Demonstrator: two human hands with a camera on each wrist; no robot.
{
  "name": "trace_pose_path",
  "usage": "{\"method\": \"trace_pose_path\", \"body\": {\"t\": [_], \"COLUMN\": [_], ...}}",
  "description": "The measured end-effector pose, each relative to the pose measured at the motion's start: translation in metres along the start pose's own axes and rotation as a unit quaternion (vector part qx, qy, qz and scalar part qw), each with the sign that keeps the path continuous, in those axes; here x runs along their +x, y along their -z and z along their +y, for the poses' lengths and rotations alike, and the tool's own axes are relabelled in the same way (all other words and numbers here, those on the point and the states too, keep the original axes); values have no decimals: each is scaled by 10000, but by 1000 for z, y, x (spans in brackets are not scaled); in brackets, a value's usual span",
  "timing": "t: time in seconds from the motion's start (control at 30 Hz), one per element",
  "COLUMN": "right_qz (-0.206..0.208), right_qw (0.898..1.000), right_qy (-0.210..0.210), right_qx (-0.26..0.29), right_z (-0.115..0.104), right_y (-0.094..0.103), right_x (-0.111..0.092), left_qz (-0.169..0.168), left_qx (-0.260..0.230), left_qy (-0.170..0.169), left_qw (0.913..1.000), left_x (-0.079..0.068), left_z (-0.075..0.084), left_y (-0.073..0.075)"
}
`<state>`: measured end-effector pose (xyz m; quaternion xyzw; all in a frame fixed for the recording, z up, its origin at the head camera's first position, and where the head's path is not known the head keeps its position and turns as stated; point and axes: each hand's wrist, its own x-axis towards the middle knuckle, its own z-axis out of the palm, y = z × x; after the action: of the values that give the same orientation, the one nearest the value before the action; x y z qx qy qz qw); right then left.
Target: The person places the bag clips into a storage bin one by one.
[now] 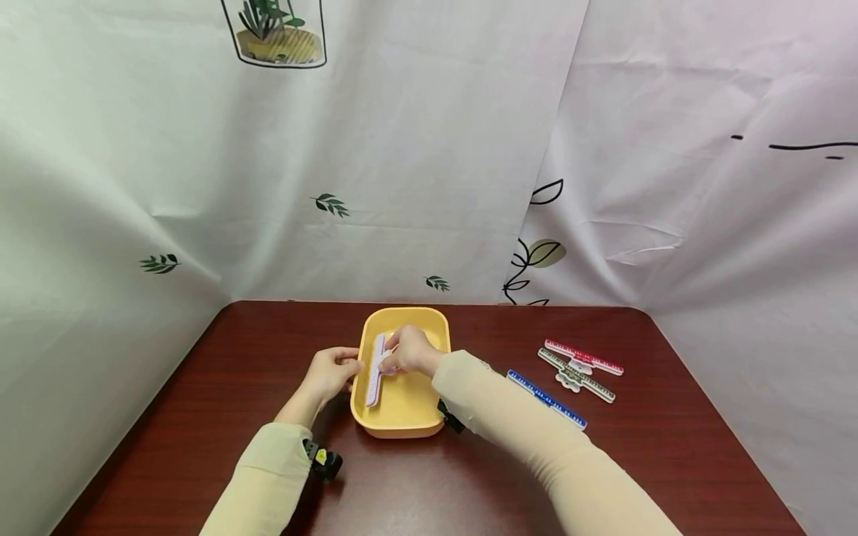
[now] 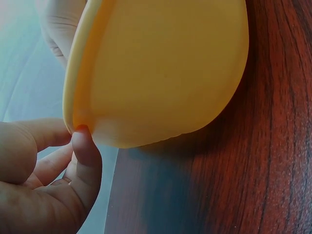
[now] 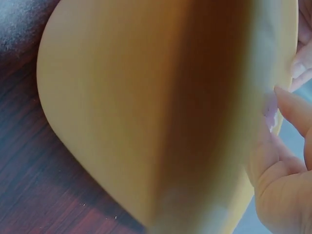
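Note:
A yellow tray (image 1: 407, 408) sits mid-table. Inside it, along the left wall, lies a lilac ruler (image 1: 372, 380). My right hand (image 1: 392, 359) reaches over the tray and pinches this ruler near its far end. My left hand (image 1: 351, 366) is at the tray's left rim with curled fingers on it. In the left wrist view a fingertip (image 2: 84, 146) presses under the rim of the yellow tray (image 2: 161, 73). The right wrist view shows the tray's outer wall (image 3: 146, 112), my right fingers (image 3: 292, 105) and a sliver of the lilac ruler (image 3: 269, 111).
To the right of the tray on the dark wooden table (image 1: 670, 461) lie a blue ruler (image 1: 546, 399), a pink ruler (image 1: 583, 356) and a grey ruler (image 1: 578, 375) with a white flower-shaped piece. White printed curtains close off the back and sides.

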<state>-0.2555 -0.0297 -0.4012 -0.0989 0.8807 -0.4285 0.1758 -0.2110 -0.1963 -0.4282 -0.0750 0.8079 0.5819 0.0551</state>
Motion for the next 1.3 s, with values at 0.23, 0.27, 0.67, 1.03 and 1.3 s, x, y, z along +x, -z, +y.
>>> {"method": "trace_pose_path", "body": {"t": [0.23,0.27,0.67,1.03,1.3], "right_qz": [-162,-175,-431,-632,-756], "right_qw": [9997,9996,9929,9807,9817], "right_qy": [-65,-83,-164,-131,-304], "right_qx": [-178,-220,-1098,-1845,-1721], "right_z": [2,2,1,-5,-8], "right_y": [-4,-4,-6,-11,-11], "right_x": [-1,-1,-1,-4,-5], "left_qz": [-16,-1,15,78,93], "left_qx": [22,35,73,141,149], "left_qy": [-31,-13,20,-13,-18], "left_qw": [10000,10000,10000,9999,9998], "left_x": [0,0,-1,-2,-2], "left_z": [0,0,1,1,1], "left_y": [-1,-1,-1,-2,-1]}}
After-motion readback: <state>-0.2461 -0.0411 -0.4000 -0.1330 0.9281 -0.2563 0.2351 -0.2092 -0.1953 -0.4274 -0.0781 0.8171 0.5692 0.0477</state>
